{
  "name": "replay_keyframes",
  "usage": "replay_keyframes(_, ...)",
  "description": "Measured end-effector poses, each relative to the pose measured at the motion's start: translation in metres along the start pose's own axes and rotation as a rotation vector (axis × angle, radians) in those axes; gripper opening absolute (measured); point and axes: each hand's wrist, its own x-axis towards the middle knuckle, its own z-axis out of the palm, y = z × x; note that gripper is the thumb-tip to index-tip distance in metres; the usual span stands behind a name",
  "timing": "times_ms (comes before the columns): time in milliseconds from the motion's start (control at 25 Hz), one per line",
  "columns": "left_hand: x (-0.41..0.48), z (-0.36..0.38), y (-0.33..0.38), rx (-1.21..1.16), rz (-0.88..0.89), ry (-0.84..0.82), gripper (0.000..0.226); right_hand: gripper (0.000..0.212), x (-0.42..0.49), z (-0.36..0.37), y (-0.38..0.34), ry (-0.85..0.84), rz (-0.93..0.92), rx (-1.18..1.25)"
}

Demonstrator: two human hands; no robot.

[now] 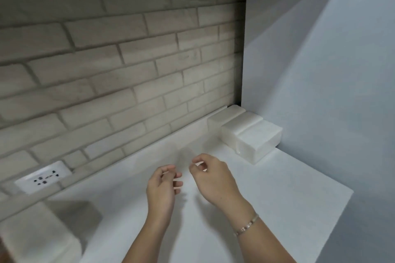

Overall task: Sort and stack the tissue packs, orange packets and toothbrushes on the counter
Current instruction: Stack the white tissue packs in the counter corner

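Several white tissue packs point(248, 132) lie side by side in the far right corner of the white counter point(288, 194), against the brick wall and the side wall. Another white tissue pack point(40, 235) sits blurred at the near left. My left hand point(162, 190) and my right hand point(211, 177) hover over the middle of the counter, a hand's width apart, fingers loosely curled and holding nothing. No orange packets or toothbrushes are in view.
A brick-pattern wall point(128, 60) runs along the back of the counter, with a white power socket point(43, 177) low on it at the left. A plain white side wall point(331, 70) closes the right. The counter's right edge point(350, 192) drops off.
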Motion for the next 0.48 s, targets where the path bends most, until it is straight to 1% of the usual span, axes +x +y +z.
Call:
replay_keyframes(120, -0.036, -0.064, -0.008, -0.006, -0.004, 0.08, 0.016, 0.027, -0.041, 0.042, -0.01, -0.074, -0.001, 0.034)
replay_keyframes(280, -0.091, -0.153, -0.033, -0.02, -0.063, 0.226, 0.018, 0.032, -0.095, 0.116, -0.025, -0.252, 0.01, 0.062)
replay_keyframes(360, -0.113, -0.194, -0.046, 0.011, -0.087, 0.276, 0.018, 0.031, -0.118, 0.151, -0.036, -0.33, -0.003, 0.035)
replay_keyframes(480, -0.139, -0.236, -0.058, 0.093, -0.076, 0.311, 0.02, 0.03, -0.141, 0.189, -0.05, -0.406, -0.008, 0.014)
